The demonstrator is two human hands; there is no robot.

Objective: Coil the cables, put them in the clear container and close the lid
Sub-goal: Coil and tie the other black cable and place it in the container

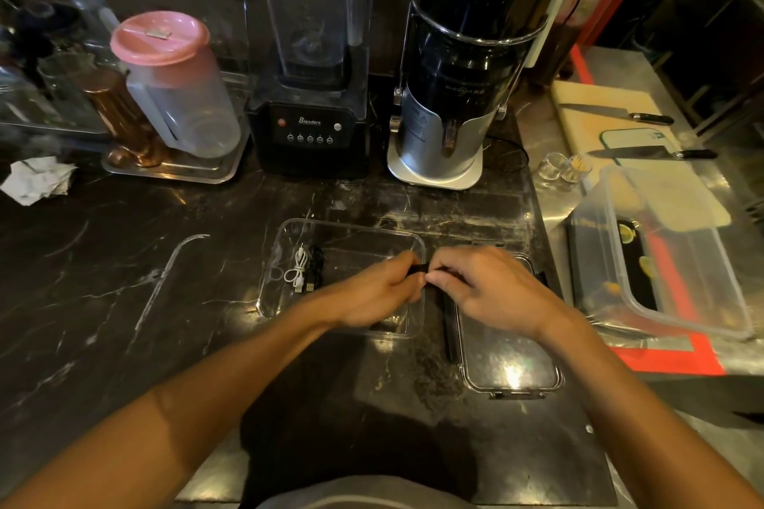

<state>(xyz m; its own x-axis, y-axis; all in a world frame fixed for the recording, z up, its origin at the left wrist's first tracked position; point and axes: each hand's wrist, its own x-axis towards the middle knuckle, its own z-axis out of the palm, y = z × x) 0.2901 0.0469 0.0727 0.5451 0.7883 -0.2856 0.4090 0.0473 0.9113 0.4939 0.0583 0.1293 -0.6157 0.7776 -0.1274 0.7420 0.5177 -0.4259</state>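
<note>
Two bare forearms reach in from the bottom edge, above a grey garment, and meet over a dark marbled tabletop [124,302] streaked with pale veins and scuffs. The left hand [380,293] and the right hand [492,289] come together fingertip to fingertip, each grip pinching one end of a short black cable [418,269] stretched between them; how the rest of that cable lies is hidden under the fingers.

Directly beneath and to the left of the left grip sits the clear container [285,244], open, flat on the tabletop. Inside it, at the end far from both grips, lie a coiled white cable [298,269] and, just beside it, a coiled black one [316,267]. Under the right grip and nearer the person lies the clear lid [512,368], with dark clips at its edges, apart from the container.

Beyond the grips, against a dark wall, stand a black blender [310,124] with a clear housing and a black and silver juicer [450,112]. Left of these, a metal tray [177,171] carries a jug with a pink lid [165,50] and a copper cup [124,116]; crumpled paper [37,178] lies further left. To the right of the right grip the surface turns to steel, bearing a large clear tub [678,260], a cutting board [595,103] and two knives [649,118].
</note>
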